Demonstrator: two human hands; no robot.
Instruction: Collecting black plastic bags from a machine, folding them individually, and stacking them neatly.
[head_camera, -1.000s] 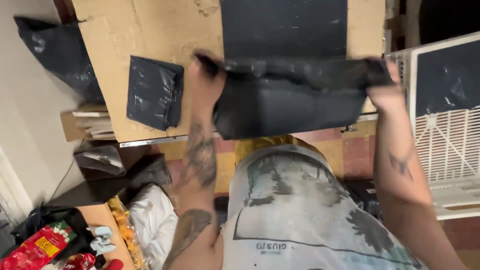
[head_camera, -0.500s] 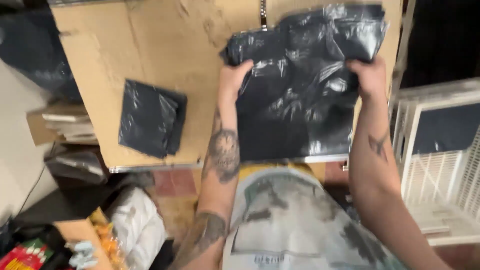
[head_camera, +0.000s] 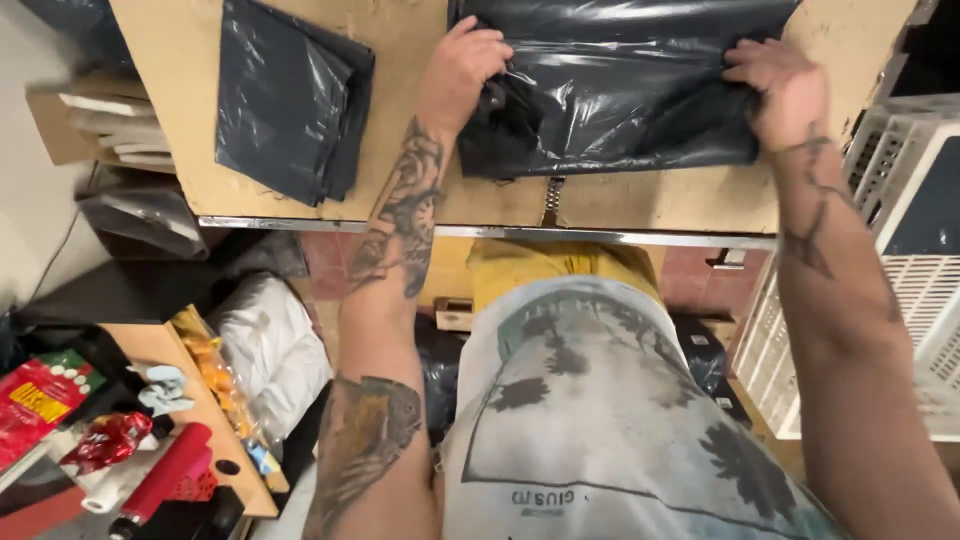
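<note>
A large black plastic bag (head_camera: 620, 85) lies spread on the wooden table (head_camera: 400, 205) in front of me. My left hand (head_camera: 462, 70) grips its near left corner, where the plastic is bunched up. My right hand (head_camera: 785, 85) presses and pinches the bag's near right edge. A second black plastic bag (head_camera: 290, 95), folded flat into a square, lies apart on the table to the left of my left hand.
The table's metal-trimmed front edge (head_camera: 480, 232) runs just below the bag. White plastic crates (head_camera: 905, 250) stand at the right. At the lower left are a low shelf with a red roll (head_camera: 165, 475), red packets (head_camera: 40, 395), cardboard boxes (head_camera: 100, 120) and a white bag (head_camera: 275, 345).
The black bag was held stretched between both hands above the table; it has come down and now lies on the tabletop, my hands gripping its near edge.
</note>
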